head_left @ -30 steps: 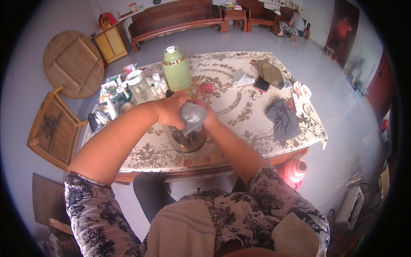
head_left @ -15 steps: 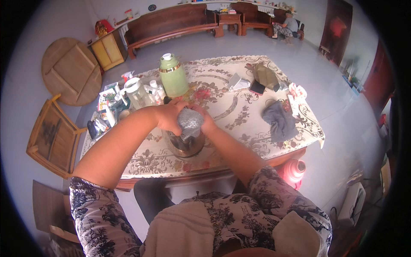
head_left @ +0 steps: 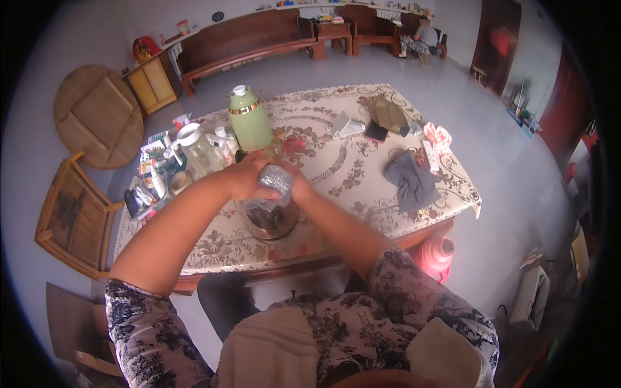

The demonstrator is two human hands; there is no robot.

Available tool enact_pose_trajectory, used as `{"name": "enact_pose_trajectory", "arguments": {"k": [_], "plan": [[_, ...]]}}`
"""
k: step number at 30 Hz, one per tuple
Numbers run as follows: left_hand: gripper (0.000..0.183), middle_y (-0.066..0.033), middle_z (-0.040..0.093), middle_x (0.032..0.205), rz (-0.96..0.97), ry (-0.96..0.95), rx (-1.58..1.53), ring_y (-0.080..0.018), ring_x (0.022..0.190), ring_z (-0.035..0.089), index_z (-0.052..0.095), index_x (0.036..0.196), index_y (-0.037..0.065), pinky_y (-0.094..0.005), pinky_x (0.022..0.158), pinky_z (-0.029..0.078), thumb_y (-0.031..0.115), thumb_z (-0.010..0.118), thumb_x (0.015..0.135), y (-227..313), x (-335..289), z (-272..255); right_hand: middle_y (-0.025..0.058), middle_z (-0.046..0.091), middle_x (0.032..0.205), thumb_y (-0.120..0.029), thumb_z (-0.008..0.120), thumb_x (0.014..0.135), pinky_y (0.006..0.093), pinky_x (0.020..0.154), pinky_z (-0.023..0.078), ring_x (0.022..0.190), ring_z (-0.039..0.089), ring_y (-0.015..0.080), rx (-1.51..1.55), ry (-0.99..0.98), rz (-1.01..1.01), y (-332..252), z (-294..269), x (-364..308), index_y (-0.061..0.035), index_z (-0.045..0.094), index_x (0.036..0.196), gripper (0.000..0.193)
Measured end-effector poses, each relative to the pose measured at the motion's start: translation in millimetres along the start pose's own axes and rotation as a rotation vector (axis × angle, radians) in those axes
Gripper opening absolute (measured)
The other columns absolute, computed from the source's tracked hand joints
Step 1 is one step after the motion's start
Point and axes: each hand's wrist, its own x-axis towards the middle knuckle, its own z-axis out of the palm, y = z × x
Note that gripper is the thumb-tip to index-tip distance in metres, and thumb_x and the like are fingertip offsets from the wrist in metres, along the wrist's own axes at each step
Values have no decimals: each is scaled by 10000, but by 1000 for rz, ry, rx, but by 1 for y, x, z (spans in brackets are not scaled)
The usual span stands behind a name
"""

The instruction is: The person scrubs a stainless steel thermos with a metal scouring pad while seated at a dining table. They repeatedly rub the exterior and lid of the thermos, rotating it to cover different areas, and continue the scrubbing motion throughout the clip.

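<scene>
My left hand [head_left: 249,178] is closed on a silvery, mesh-like cloth [head_left: 275,180], its thumb pressed across the front. On the cloth's other side my right hand [head_left: 297,184] curls in, with most of its fingers hidden behind. Below both hands, a shiny round metal vessel [head_left: 275,226], perhaps a kettle, rests on the table; a dark piece like a handle shows beyond my left hand. The silvery cloth lies over the vessel's upper part, so its top is hidden.
A green thermos [head_left: 251,123] stands beyond my hands. To the left are a clear pitcher [head_left: 199,152] and several bottles. On the right lie a grey cloth [head_left: 411,181], a phone [head_left: 376,133] and a brown cap-like item [head_left: 387,115]. A pink thermos [head_left: 435,252] stands beside the table.
The view has shifted slightly. The silvery cloth has tilted and spread toward my left thumb, which now lies across it. Both hands remain at the vessel.
</scene>
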Motion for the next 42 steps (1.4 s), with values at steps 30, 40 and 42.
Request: {"name": "enact_pose_trajectory", "arguments": {"k": [30,40,42], "plan": [[980,-185,311,1484,58,-46,118,-330,1328,407,324,1450,122,-342,1077,381,273,773,592,0,-5,-9,87,646,1014,-171,420,944,282,850,471,913,593,163,221,81,78,11,0,-3,6,625,1085,306],[976,-212,262,1515,-66,-30,55,-341,1336,404,332,1448,132,-337,1074,386,273,776,590,18,-15,-10,74,634,985,-189,406,950,270,818,460,876,569,143,192,58,37,4,0,-5,9,622,1059,313],[981,-218,264,1513,-4,-46,69,-343,1338,402,338,1445,132,-340,1076,385,266,783,581,9,-12,-11,72,633,992,-185,412,951,266,824,459,887,568,141,169,66,31,-2,1,-6,7,620,1064,305]]}}
